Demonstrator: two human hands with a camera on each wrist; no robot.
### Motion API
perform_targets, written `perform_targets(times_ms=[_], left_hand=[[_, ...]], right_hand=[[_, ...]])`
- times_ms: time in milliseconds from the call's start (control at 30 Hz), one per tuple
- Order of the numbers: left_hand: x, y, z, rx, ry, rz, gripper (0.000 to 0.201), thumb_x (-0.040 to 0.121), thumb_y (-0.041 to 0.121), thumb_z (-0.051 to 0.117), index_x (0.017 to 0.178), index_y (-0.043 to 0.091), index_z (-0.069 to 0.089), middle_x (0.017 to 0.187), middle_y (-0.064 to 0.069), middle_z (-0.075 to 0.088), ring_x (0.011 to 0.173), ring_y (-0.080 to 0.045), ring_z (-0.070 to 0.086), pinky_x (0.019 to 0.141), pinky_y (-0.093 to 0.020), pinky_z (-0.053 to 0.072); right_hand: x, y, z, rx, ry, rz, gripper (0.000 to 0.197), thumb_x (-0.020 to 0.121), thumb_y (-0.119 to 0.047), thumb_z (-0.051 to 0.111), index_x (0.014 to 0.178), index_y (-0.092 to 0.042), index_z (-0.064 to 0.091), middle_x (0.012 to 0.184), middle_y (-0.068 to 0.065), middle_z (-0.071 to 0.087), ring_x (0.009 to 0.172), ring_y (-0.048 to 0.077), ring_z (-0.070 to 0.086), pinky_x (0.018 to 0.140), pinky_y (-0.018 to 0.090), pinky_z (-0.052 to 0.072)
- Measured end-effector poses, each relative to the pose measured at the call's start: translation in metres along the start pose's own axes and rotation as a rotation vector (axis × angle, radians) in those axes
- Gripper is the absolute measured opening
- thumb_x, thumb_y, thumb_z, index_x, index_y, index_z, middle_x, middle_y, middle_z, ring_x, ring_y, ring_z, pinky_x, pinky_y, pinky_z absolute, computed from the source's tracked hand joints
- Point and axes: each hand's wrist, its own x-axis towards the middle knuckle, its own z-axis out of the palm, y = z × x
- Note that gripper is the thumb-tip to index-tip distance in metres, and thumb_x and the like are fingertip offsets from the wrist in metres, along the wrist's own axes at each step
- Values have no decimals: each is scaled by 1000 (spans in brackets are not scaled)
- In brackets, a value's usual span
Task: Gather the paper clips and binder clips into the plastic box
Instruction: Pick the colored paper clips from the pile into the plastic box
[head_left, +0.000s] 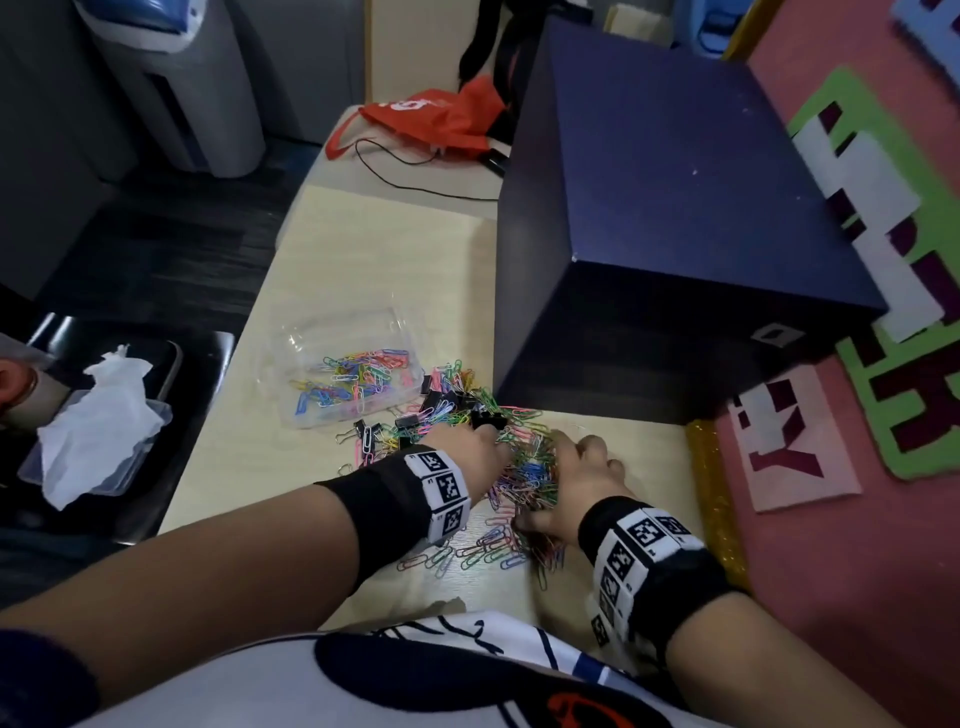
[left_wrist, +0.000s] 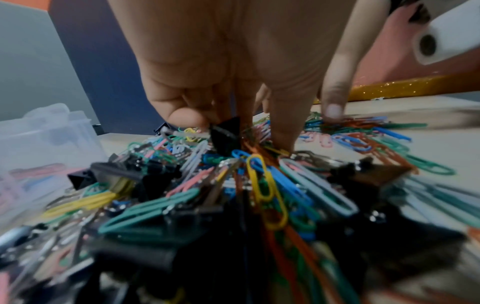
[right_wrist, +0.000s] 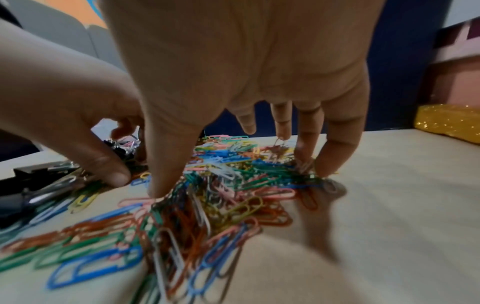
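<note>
A clear plastic box (head_left: 311, 358) sits on the pale table and holds several coloured paper clips. To its right lies a pile of coloured paper clips (head_left: 524, 478) mixed with black binder clips (head_left: 447, 402). My left hand (head_left: 493, 436) reaches into the pile's far side. In the left wrist view its thumb and fingers (left_wrist: 187, 118) pinch a black binder clip (left_wrist: 224, 135). My right hand (head_left: 571, 467) is spread over the near right of the pile. Its thumb and fingertips (right_wrist: 332, 164) press down on the paper clips (right_wrist: 221, 185).
A large dark blue box (head_left: 675, 234) stands just behind the pile on the right. A gold glitter strip (head_left: 717, 499) edges the table on the right. An orange bag (head_left: 436, 119) and a black cable lie at the far end. A chair with tissue (head_left: 98, 415) is on the left.
</note>
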Motion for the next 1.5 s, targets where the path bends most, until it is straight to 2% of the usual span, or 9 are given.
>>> perform_targets(times_ms=[100,267,400,600,733,833,1133,1300,1500], left_hand=[[1,0,-4,18,-61,-20,29,93,4,46,122,6,51,125,-14,52,101,-31,61,69,-35,48],[-3,-3,0,37,-52,49,23,91,-2,43,108,3,57,107,-15,62,91,-32,63,70,-39,52],[-1,-9,-2,-52,-25,51,21,92,4,48,110,4,57,121,-17,56,98,-33,61,78,-39,51],[-7,-32,-12,-242,188,33,21,94,23,54,111,13,61,110,-7,62,103,-26,59,86,-36,47],[-20,-66,-20,-334,324,-39,21,92,32,56,108,20,63,107,-2,63,102,-21,59,86,-32,45],[-33,-100,-22,-344,386,-124,22,92,34,56,108,21,63,105,1,63,98,-18,59,80,-26,44],[-55,-168,-8,-270,316,-295,22,92,31,55,109,18,62,109,-4,61,101,-25,58,86,-35,47],[-55,-178,1,-250,205,-300,29,94,30,51,122,25,59,119,-2,60,110,-23,56,94,-35,46],[-54,-169,3,-274,255,-251,31,93,30,48,122,27,59,118,-1,57,107,-24,58,89,-35,49]], right_hand=[[-2,-3,7,16,-49,-45,91,75,-49,73,146,-38,17,142,5,18,129,31,30,103,41,39],[-6,-13,17,108,54,-94,42,86,-17,53,127,-26,45,127,7,35,114,30,42,95,36,44],[-4,-18,11,140,85,-54,37,87,-8,48,120,-22,54,118,9,43,104,32,54,91,32,46],[1,-27,-17,43,48,20,31,88,-8,53,115,-22,58,118,9,49,102,27,56,89,28,45],[3,-49,-41,25,-37,-16,28,91,-10,53,118,-19,59,128,11,48,112,28,54,90,25,41],[0,-72,-49,9,72,-133,22,90,-8,55,107,-21,60,120,9,52,104,26,55,82,24,40],[20,-162,-59,158,201,-436,23,87,-11,60,106,-23,61,114,6,52,101,25,56,84,26,42],[32,-174,-57,91,82,-406,55,86,-25,65,137,-27,44,137,4,47,122,23,49,101,31,39],[30,-135,-51,114,153,-289,32,92,-21,55,124,-21,56,126,6,53,108,22,58,96,29,43]])
